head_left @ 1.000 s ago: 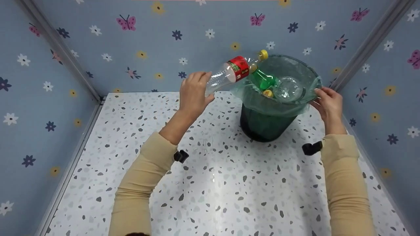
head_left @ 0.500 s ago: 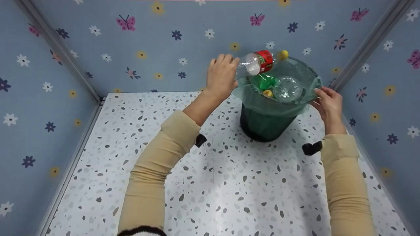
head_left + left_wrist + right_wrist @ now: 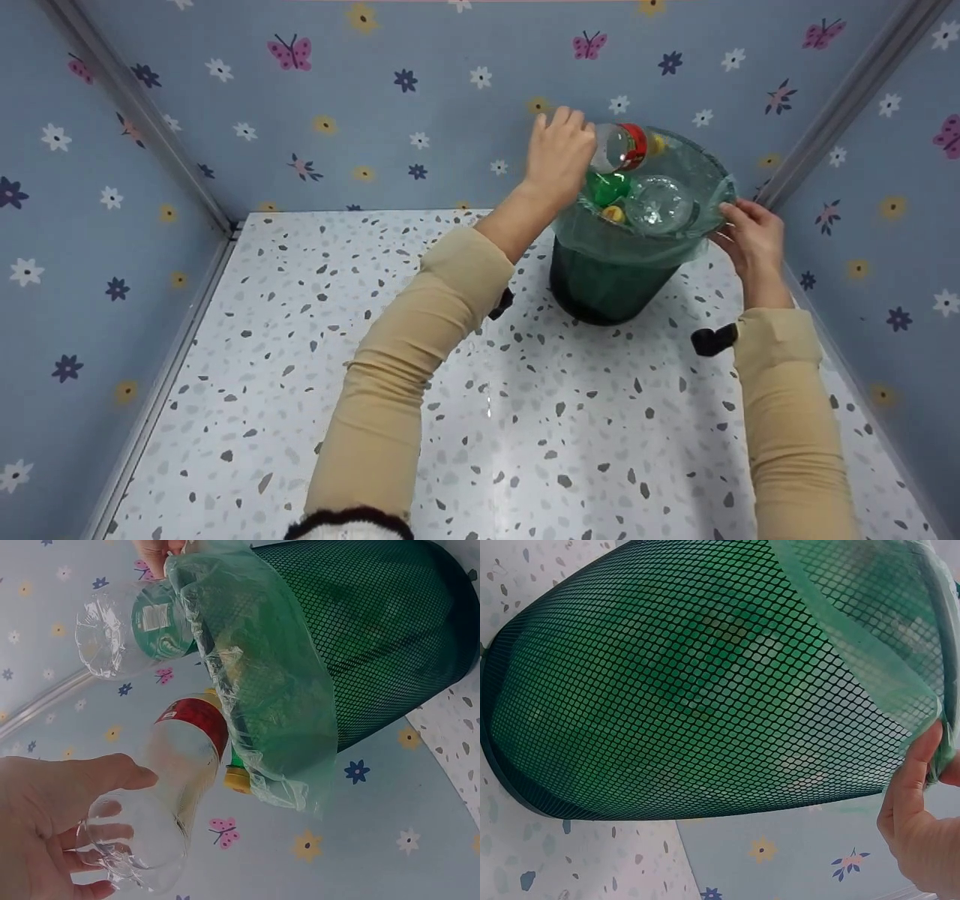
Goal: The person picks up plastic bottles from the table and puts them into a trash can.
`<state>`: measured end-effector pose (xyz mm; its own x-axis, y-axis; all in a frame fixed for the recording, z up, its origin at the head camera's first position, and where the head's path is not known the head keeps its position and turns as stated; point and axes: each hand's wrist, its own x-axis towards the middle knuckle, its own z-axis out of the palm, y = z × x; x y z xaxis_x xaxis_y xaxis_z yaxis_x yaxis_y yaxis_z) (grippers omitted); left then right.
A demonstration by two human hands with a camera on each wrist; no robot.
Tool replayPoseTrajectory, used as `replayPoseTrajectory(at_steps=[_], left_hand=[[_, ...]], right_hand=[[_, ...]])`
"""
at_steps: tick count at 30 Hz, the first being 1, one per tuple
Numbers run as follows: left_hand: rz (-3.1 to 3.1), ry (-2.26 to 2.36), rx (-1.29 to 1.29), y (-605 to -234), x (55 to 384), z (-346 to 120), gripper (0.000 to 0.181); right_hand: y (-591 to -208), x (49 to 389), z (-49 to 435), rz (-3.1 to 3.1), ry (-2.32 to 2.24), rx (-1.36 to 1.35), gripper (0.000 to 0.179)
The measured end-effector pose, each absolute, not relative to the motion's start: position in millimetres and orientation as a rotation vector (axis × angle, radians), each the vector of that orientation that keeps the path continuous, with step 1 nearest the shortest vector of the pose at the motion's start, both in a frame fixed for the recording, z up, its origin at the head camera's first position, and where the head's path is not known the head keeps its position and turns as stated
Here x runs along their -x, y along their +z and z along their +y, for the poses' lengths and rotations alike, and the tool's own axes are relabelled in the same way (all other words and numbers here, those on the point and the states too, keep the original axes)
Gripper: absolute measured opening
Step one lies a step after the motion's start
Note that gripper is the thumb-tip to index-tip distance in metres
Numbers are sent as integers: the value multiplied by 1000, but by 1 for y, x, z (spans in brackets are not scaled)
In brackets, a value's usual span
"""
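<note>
My left hand (image 3: 559,154) holds a clear plastic bottle (image 3: 634,146) with a red label by its base. The bottle lies tilted over the far left rim of the mesh wastebasket (image 3: 611,289), its yellow cap (image 3: 658,144) pointing inward. In the left wrist view, thumb and fingers wrap the base end of this bottle (image 3: 187,735). A green bin liner (image 3: 626,244) is folded over the rim. My right hand (image 3: 756,236) pinches liner and rim on the right side, also seen as the right hand (image 3: 915,817) in its wrist view.
Inside the wastebasket are a green bottle (image 3: 609,187), a clear bottle (image 3: 660,202) standing base up, and another yellow cap (image 3: 613,214). The wastebasket stands on a speckled white floor (image 3: 450,450), close to the flowered back wall (image 3: 450,112).
My left hand has moved right and up, carrying the red-labelled bottle from left of the wastebasket to over its rim, cap first. The right hand has stayed on the rim.
</note>
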<state>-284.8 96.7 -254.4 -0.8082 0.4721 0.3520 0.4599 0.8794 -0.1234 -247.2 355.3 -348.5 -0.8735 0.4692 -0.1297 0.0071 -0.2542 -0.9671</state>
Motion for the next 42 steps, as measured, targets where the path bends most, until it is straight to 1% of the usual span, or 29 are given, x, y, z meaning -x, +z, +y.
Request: replayPoseTrajectory(at_steps=[3,9,13,16,23,27,34,42], left_hand=[[-2683,59,704,-255,288,102,25],[-2628,15,791,-257,292,112,37],[-2586,-46,874,-258,294,117,51],[-2597,-100,935,-260,295,120,62],[-2648,-228,1030,-271,294,121,62],[-2596,-211,1046,-276,294,120,67],[-2558,-139,995,-281,292,111,81],[-2508,-253,917,-293,289,94,82]], right_hand=[[-349,247,355,-1696,2204,577,31],[-347,244,355,-1706,2224,587,36],[-346,244,356,-1716,2225,588,37],[-346,244,356,-1706,2224,589,34],[-347,244,357,-1690,2251,580,31],[-347,245,357,-1692,2249,574,30],[-348,247,356,-1697,2242,592,31],[-346,245,356,-1719,2217,603,33]])
